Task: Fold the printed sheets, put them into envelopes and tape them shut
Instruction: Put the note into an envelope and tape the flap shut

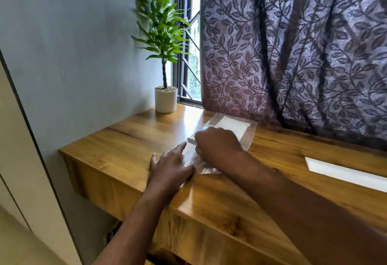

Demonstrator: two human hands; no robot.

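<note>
Centre frame, on tabletop (pixel 129 139): clear plastic envelope (pixel 250 134), folded sheet (pixel 234 125) mostly inside. Left hand (pixel 170 165) flat, fingers straight and together, pinning envelope's open end against sliding. Right hand (pixel 217 142) fingers curled on sheet's near edge, likely pushing deeper.

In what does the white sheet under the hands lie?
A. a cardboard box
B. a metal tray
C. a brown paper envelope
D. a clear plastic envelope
D: the white sheet shows through the clear plastic envelope, which lies on the wooden table while the left hand presses its near end.
</note>
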